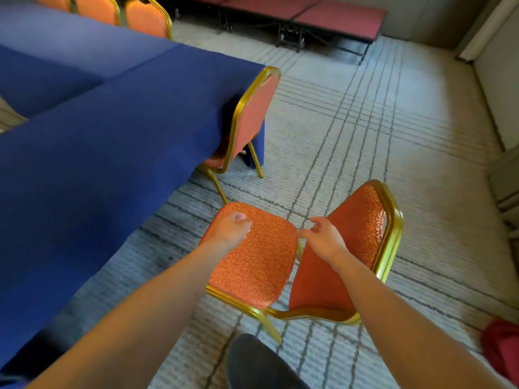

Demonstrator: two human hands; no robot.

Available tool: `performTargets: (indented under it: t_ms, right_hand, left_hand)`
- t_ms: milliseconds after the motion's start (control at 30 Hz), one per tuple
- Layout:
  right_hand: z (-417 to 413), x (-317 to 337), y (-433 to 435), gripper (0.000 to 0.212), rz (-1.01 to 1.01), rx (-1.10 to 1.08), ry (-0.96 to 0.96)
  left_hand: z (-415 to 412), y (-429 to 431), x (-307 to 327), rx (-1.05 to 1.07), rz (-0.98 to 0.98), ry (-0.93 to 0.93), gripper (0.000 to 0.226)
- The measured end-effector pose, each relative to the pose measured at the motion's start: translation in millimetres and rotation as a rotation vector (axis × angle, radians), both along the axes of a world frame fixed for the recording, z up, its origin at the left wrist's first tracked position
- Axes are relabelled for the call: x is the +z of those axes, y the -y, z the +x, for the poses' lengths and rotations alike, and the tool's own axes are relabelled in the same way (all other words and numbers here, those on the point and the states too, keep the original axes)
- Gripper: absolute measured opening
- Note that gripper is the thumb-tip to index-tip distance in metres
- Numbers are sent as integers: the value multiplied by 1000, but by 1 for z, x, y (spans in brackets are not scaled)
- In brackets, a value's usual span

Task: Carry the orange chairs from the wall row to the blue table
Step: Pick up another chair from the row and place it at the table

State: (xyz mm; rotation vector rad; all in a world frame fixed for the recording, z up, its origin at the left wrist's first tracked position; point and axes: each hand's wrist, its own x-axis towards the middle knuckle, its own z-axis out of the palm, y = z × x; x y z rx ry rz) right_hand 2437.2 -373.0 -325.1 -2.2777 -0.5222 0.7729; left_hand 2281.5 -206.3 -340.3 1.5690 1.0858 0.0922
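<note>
An orange chair (261,256) with a patterned seat and gold frame stands on the carpet just off the corner of the blue table (106,141), its backrest to the right. My left hand (230,227) hovers over the front-left part of the seat, fingers curled into a fist with nothing in it. My right hand (323,237) is at the gap between seat and backrest, fingers loosely bent, the thumb near the seat's rear edge. A second orange chair (252,116) is tucked against the table's end. More orange chairs (146,18) line the table's far side.
Low red-topped platforms (309,15) run along the back wall. A wall and door frame (494,51) close the right side. A red object (502,349) lies at the lower right, and my dark-clad leg (252,363) is at the bottom. Striped carpet (393,130) stretches to the right.
</note>
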Motion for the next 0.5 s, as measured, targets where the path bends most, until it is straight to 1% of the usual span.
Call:
performTargets:
  t_ms: [100,200,267,433,500]
  right_hand:
    - [14,20,16,59,31,41,41]
    - [28,32,24,57,36,111,86]
    - [39,34,31,59,28,154,78]
    - [92,33,48,71,-33,341,72]
    - [115,33,47,73,-62,428,38]
  left_hand:
    - [9,24,12,14,-6,21,44]
    - [21,36,20,33,-6,41,41]
    - [33,44,21,52,11,29,42]
    - [84,74,15,155,30,-4,27]
    - [107,90,7,234,16,-1,38]
